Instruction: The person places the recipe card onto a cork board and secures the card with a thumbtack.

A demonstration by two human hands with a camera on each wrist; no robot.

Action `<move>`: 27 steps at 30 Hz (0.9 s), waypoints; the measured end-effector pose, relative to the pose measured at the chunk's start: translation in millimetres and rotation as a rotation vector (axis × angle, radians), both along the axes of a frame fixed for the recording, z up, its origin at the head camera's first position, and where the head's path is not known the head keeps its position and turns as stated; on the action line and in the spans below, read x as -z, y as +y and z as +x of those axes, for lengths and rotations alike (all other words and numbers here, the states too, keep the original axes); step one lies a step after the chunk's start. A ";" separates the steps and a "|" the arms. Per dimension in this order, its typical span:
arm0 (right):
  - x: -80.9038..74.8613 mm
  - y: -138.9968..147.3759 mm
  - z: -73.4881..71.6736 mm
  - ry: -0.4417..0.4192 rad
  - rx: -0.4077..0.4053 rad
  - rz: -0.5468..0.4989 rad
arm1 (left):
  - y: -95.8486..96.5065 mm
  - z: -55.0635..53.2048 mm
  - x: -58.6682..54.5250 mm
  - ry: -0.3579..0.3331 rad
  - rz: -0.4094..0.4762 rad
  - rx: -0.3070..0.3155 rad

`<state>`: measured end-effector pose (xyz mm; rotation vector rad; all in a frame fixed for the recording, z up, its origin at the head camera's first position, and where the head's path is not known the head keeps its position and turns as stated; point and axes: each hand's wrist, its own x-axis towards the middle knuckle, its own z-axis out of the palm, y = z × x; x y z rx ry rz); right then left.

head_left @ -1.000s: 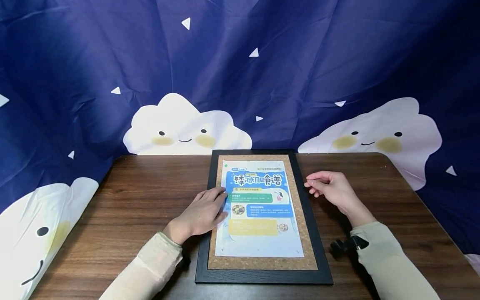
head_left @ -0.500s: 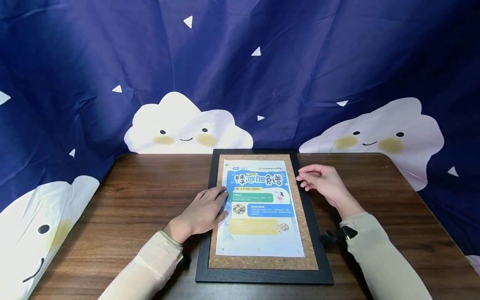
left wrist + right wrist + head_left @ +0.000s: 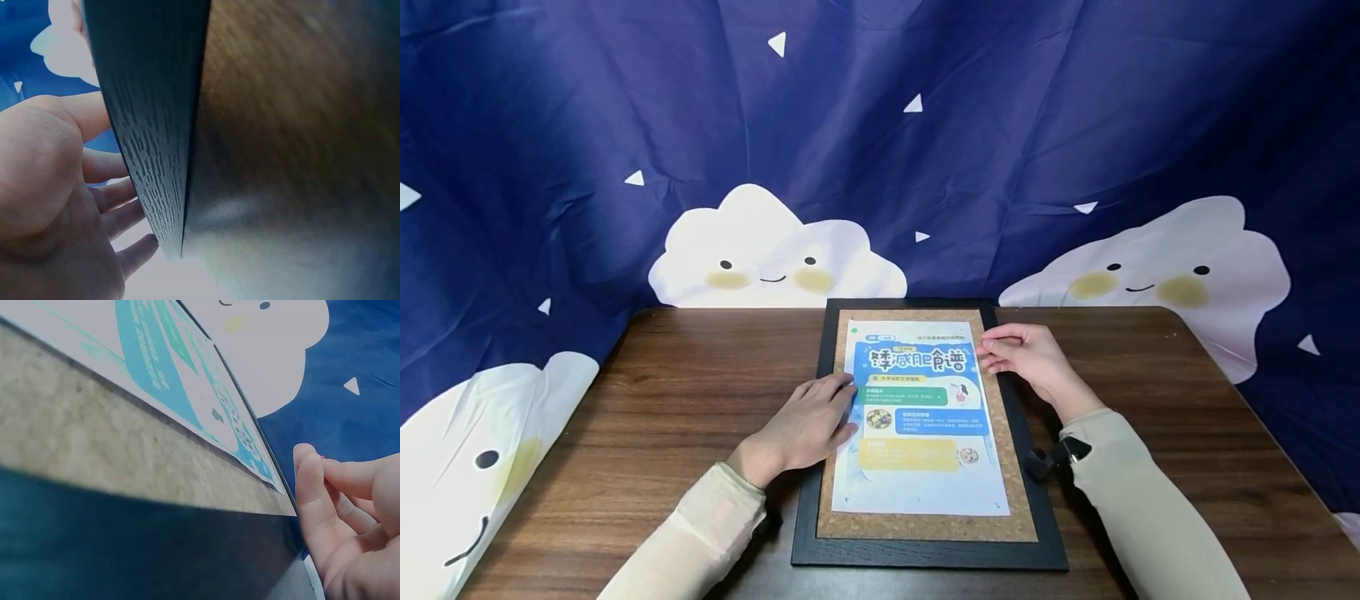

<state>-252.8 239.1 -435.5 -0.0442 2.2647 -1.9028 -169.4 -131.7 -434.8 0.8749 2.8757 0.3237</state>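
Observation:
A printed poster (image 3: 917, 492) lies on a cork board (image 3: 925, 527) with a black frame (image 3: 925, 553). A small green dot (image 3: 854, 331) marks the poster's upper left corner. My left hand (image 3: 797, 425) rests across the frame's left side, fingers extended onto the poster's edge; the left wrist view shows its fingers beside the frame. At the poster's upper right edge, my right hand (image 3: 1026, 362) has thumb and index finger pinched together. Between those fingertips a speck of a small red thing (image 3: 322, 457) shows in the right wrist view, mostly hidden.
The board lies on a brown wooden table (image 3: 700, 358), near its front edge. Behind the table hangs a dark blue curtain (image 3: 850, 100) with white clouds and triangles. A black wrist camera (image 3: 1052, 457) on the right sleeve overlaps the frame's right side.
My right hand has moved left, from beside the frame to over the poster's upper right edge, still pinching. My left hand and the poster have stayed in place.

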 end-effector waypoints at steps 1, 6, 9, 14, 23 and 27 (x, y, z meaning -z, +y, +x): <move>0.6 -1.3 -1.8 -0.007 0.004 -0.001 | 0.2 0.0 -0.1 0.001 0.001 0.001; 3.3 -6.8 -10.0 -0.027 0.019 -0.035 | 0.5 0.0 0.1 0.009 -0.003 0.004; 5.1 -9.2 -14.5 -0.033 0.013 -0.055 | 0.3 0.6 0.0 0.012 -0.008 0.006; 5.7 -11.7 -21.9 -0.054 0.012 -0.049 | -0.1 0.6 0.1 0.011 -0.008 0.015; 3.3 -18.3 -38.2 -0.106 -0.007 -0.029 | -1.0 0.4 0.2 0.008 -0.007 0.011; 1.8 -21.5 -45.3 -0.152 0.000 0.000 | -1.2 0.9 -0.1 0.007 -0.002 0.012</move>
